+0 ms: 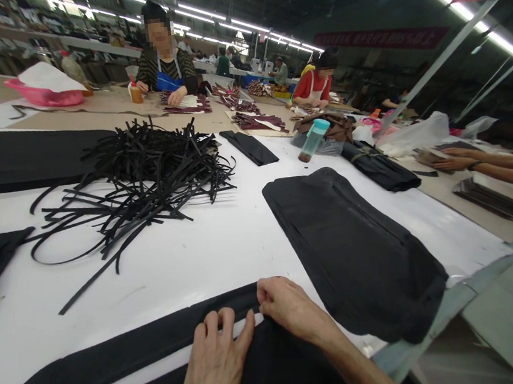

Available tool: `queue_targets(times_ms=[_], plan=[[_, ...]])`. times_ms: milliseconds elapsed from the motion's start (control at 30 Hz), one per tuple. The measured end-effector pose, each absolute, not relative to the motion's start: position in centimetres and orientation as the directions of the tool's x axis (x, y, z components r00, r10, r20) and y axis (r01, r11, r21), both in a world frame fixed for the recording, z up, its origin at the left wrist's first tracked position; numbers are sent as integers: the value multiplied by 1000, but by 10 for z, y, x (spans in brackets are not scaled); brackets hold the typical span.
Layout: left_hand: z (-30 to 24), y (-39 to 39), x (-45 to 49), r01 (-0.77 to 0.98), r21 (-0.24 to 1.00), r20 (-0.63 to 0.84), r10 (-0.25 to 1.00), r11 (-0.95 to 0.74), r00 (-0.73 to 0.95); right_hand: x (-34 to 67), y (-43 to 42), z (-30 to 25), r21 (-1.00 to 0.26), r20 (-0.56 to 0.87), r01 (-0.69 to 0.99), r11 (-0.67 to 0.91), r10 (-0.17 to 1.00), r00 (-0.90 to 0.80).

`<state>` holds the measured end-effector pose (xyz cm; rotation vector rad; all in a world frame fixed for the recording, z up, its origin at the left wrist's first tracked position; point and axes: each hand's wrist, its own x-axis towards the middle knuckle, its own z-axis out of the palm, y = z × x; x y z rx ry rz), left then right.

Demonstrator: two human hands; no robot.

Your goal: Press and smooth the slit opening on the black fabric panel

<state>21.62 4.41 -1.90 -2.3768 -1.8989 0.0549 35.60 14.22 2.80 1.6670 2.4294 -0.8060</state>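
A black leather-like panel lies on the white tabletop at the bottom of the view, with a long narrow slot cut through it that shows white. My left hand rests over the slot, fingers bent and thumb apart, its fingertips pressing on the panel. Beside it, my right hand is closed in a pinch on the panel at the slot's right end. To the right of my hands lies a stack of similar black panels, also with a slit. The lower part of the panel runs out of view.
A tangled heap of black strips covers the left middle of the table. Beyond are a folded black piece, a teal-lidded bottle and a black bundle. Co-workers sit across, and another person's hands reach in at right.
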Motion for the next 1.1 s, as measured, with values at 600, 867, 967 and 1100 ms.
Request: queue_targets(times_ms=[600, 867, 967, 1100], plan=[[-1, 60, 225, 971, -53, -176, 959, -233, 221, 373, 141, 12, -472, -342, 870, 142, 880, -329], [-12, 51, 220, 974, -54, -39, 976, -218, 216, 382, 133, 14, -550, -322, 824, 133, 877, -357], [-23, 45, 205, 976, 42, 28, 976, -215, 214, 385, 129, 14, -548, -313, 832, 91, 899, -305], [-28, 32, 178, 954, 104, 218, 943, -280, 253, 383, 125, 21, -522, -263, 851, 53, 939, -220]])
